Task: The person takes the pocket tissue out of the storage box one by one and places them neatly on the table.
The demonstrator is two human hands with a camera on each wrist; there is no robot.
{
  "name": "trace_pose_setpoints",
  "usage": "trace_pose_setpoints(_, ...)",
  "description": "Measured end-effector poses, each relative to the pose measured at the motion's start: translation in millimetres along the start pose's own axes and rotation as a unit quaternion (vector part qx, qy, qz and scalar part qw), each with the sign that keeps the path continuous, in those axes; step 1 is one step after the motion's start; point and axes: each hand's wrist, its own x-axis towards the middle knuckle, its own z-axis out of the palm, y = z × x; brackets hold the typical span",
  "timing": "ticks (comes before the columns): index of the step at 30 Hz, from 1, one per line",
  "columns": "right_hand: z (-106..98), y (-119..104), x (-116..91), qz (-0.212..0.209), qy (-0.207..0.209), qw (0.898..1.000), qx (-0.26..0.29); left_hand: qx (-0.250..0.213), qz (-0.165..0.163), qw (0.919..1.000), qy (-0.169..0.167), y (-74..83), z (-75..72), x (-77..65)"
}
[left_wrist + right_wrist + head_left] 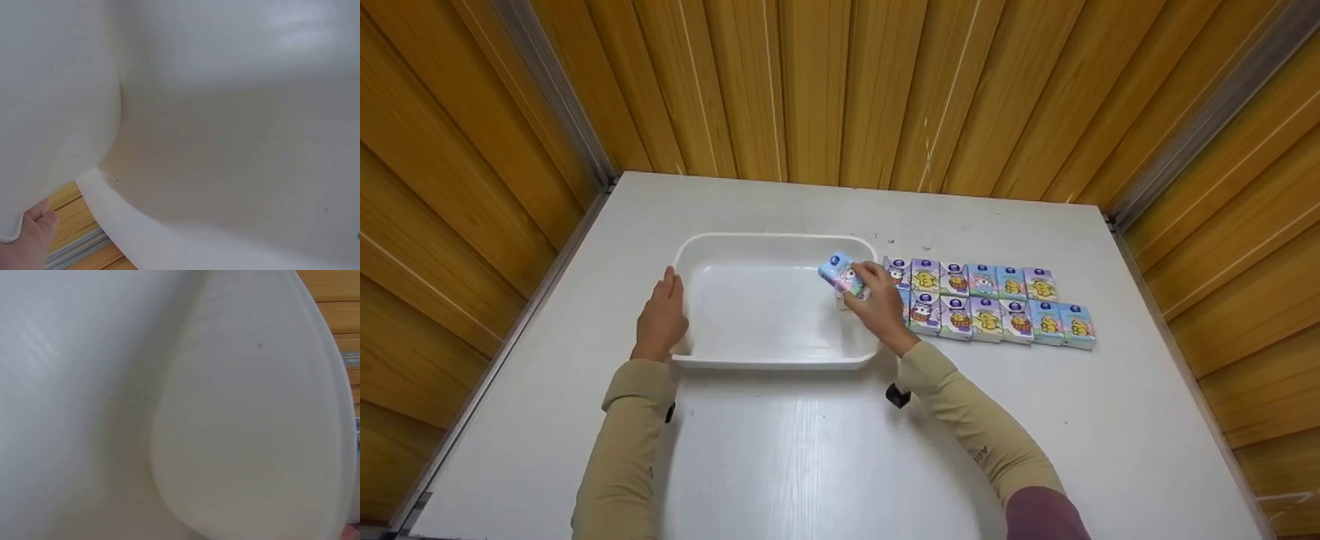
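Observation:
A white plastic tub (772, 364) stands on the table. Along its left wall lies my left hand (661, 313), its fingers fairly straight against the outside. The left wrist view catches part of that hand (28, 239) beside the tub's edge. Over the tub's right end, my right hand (883, 306) pinches a small blue-and-pink pocket tissue pack (835, 266) with a cartoon print. A pale edge shows just under this pack; whether it is a second pack I cannot tell. The right wrist view is mostly filled by the tub's wall (253, 422), with the held pack out of sight.
Right of the tub, several similar tissue packs lie in two rows, a far row (982, 281) and a near row (986, 319). The white table (780, 465) is bounded by wood-patterned walls (810, 90) at the back and both sides.

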Motion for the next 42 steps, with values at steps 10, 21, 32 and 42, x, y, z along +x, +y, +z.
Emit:
trace_pose_setpoints(10,-42.4,41.6,8.5,0.028,0.108,0.994,0.011,0.002,-0.006,0.9999,-0.015,1.0,-1.1,0.4)
trace_pose_setpoints(21,-94.2,102.0,-4.6,0.121,0.18,0.976,0.01,-0.007,-0.02,0.9996,-0.018,2.5,0.5,-0.1)
trace_pose_setpoints(32,-131.0,128.0,-29.5,0.246,0.195,0.949,-0.02,-0.006,-0.01,0.9999,-0.006,1.1,0.7,-0.4)
trace_pose_setpoints(42,-158.1,137.8,-55.4,0.353,0.135,0.922,-0.083,-0.008,-0.015,0.9998,-0.005,2.4,1.5,0.0)
